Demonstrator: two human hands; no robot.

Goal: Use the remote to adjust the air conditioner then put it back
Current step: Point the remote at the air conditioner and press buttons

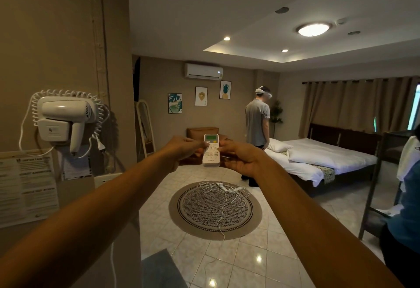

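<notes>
A bed (322, 158) with white sheets fills the right side of the room, and a person (256, 126) wearing a headset stands beside it. A round rug (193, 226) lies on the tiled floor under a tangle of white cable (223, 193). A hair dryer (63, 119) hangs on the near left wall. High on the far wall sits the air conditioner (203, 71). Both arms reach forward: the left hand (181, 151) and right hand (241, 158) hold the remote (211, 150) upright between them, fingers (223, 145) pinched on its two edges, its screen end pointing up towards the unit.
</notes>
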